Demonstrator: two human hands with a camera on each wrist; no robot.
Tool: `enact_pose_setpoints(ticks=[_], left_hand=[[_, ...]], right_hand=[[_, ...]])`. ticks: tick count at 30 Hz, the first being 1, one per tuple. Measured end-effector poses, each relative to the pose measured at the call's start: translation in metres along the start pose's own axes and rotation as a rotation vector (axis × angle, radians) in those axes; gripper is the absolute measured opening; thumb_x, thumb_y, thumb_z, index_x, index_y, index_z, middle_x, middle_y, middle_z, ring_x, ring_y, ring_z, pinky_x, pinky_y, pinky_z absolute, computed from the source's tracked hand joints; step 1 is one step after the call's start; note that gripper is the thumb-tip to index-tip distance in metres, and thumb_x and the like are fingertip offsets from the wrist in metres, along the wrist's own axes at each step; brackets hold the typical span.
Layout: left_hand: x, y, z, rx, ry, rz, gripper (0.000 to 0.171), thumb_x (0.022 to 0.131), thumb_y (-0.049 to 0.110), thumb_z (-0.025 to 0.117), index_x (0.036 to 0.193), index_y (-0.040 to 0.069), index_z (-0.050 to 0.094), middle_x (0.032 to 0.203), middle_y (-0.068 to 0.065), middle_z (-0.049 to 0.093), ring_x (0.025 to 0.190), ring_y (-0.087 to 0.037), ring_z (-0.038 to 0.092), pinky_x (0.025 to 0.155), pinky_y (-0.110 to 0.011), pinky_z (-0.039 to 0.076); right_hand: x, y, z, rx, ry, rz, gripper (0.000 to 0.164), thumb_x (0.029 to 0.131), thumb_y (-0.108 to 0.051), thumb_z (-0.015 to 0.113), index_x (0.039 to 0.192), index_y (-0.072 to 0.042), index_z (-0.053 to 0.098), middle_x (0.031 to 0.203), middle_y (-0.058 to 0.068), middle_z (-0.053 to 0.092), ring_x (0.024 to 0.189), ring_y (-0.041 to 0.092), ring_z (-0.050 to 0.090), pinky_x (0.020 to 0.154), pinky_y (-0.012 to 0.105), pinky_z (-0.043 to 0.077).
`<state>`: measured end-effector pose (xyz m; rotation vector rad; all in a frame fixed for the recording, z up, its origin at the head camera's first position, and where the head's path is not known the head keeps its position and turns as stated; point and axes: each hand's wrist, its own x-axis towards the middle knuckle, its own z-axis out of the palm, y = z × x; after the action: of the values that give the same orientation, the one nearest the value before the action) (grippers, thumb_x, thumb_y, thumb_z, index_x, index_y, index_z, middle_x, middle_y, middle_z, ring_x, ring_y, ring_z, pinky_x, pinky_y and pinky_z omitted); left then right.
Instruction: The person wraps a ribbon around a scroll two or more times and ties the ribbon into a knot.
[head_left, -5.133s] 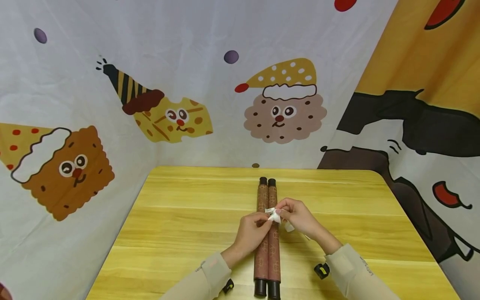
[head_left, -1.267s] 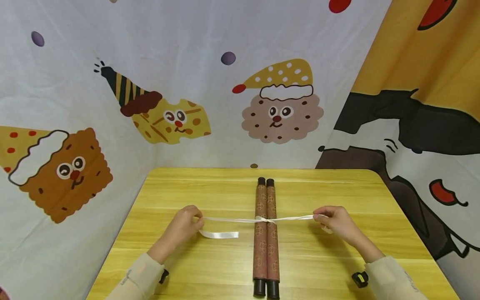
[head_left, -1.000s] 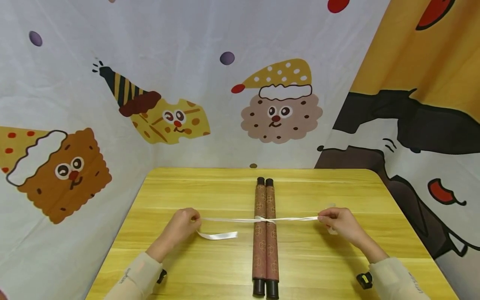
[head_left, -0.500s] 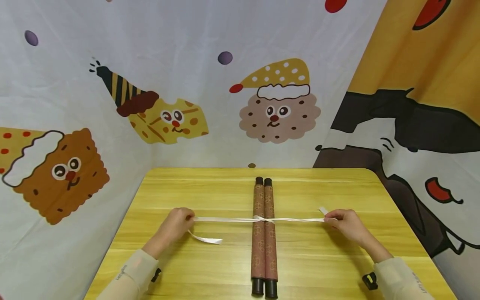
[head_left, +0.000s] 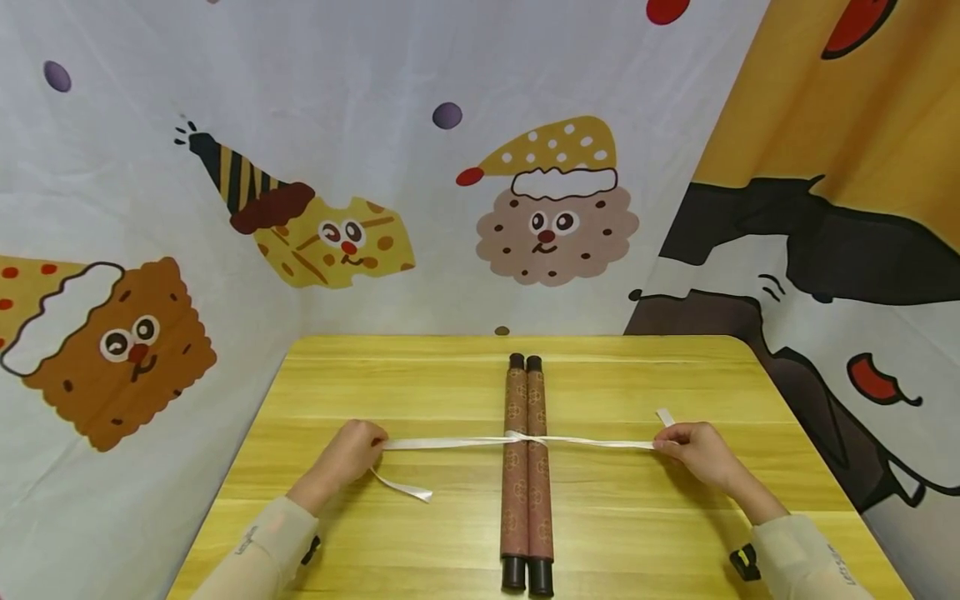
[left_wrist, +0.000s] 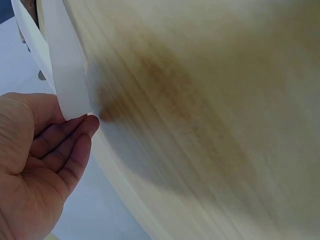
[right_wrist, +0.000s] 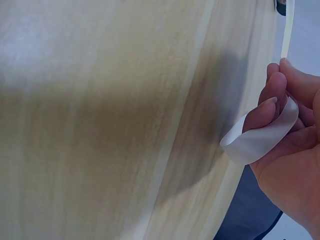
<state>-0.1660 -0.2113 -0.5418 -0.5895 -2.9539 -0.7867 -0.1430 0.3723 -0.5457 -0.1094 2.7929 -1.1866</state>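
Two brown patterned scrolls with black end knobs lie side by side on the table, pointing away from me. A white ribbon is wrapped about their middle and crosses on top. My left hand pinches one stretch of it out to the left, and a loose tail hangs below that hand. Out to the right my right hand pinches the other stretch; its short tail sticks up behind the fingers. In the right wrist view a loop of ribbon curls around the fingers. Both stretches look nearly straight.
The wooden table has rounded far corners. Behind it and at the sides hangs a pale cloth printed with cartoon biscuits and cheese. Small black devices sit under both wrists.
Earlier both hands worked close together over the scrolls with the ribbon bunched. They have since drawn its ends apart to left and right, and lately a little farther outward.
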Motion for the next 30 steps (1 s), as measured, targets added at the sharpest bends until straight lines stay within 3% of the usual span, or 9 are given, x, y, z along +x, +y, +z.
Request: enact_pose_setpoints(ticks=[7, 13, 18, 22, 26, 30], left_hand=[[0.000, -0.001, 0.003, 0.021, 0.007, 0.022, 0.015, 0.079, -0.001, 0.067, 0.072, 0.012, 0.071, 0.071, 0.000, 0.068, 0.065, -0.008, 0.056, 0.059, -0.031, 0.053], [0.002, 0.001, 0.005, 0.087, -0.018, 0.049, 0.020, 0.079, -0.001, 0.065, 0.065, 0.013, 0.066, 0.063, 0.005, 0.061, 0.056, -0.007, 0.046, 0.053, -0.028, 0.047], [0.002, 0.006, 0.007, 0.123, -0.036, 0.046, 0.021, 0.078, -0.005, 0.063, 0.065, 0.011, 0.063, 0.065, 0.002, 0.060, 0.057, -0.009, 0.045, 0.052, -0.029, 0.046], [0.003, 0.011, 0.008, 0.119, -0.036, 0.025, 0.013, 0.077, -0.005, 0.062, 0.082, 0.004, 0.069, 0.078, -0.007, 0.065, 0.068, -0.014, 0.056, 0.059, -0.031, 0.054], [0.006, 0.023, 0.008, 0.104, -0.032, 0.049, 0.030, 0.077, -0.003, 0.059, 0.106, -0.003, 0.066, 0.099, -0.013, 0.066, 0.090, -0.023, 0.060, 0.075, -0.037, 0.056], [0.011, 0.040, 0.008, 0.075, -0.016, 0.099, 0.038, 0.076, -0.003, 0.055, 0.112, -0.001, 0.064, 0.112, -0.013, 0.063, 0.104, -0.026, 0.055, 0.087, -0.041, 0.051]], right_hand=[[-0.001, -0.002, 0.001, -0.022, 0.006, -0.005, 0.015, 0.087, -0.025, 0.067, 0.086, -0.009, 0.069, 0.065, 0.010, 0.059, 0.053, 0.013, 0.044, 0.043, 0.023, 0.039], [-0.003, -0.005, 0.003, -0.020, 0.017, -0.012, 0.015, 0.087, -0.024, 0.067, 0.086, -0.010, 0.069, 0.064, 0.009, 0.058, 0.052, 0.013, 0.044, 0.043, 0.025, 0.040], [-0.003, -0.005, 0.004, -0.005, 0.022, -0.013, 0.016, 0.087, -0.026, 0.067, 0.087, -0.010, 0.069, 0.065, 0.011, 0.058, 0.051, 0.013, 0.044, 0.042, 0.025, 0.039], [-0.003, -0.004, 0.004, 0.007, 0.019, -0.003, 0.017, 0.087, -0.025, 0.067, 0.088, -0.008, 0.069, 0.065, 0.012, 0.058, 0.051, 0.013, 0.044, 0.042, 0.025, 0.039], [-0.003, -0.002, 0.004, 0.017, 0.012, -0.003, 0.017, 0.088, -0.025, 0.066, 0.089, -0.008, 0.069, 0.066, 0.012, 0.058, 0.051, 0.013, 0.044, 0.042, 0.025, 0.040], [-0.002, 0.000, 0.005, 0.027, 0.007, 0.003, 0.016, 0.088, -0.027, 0.067, 0.089, -0.011, 0.069, 0.067, 0.012, 0.060, 0.052, 0.014, 0.046, 0.043, 0.027, 0.042]])
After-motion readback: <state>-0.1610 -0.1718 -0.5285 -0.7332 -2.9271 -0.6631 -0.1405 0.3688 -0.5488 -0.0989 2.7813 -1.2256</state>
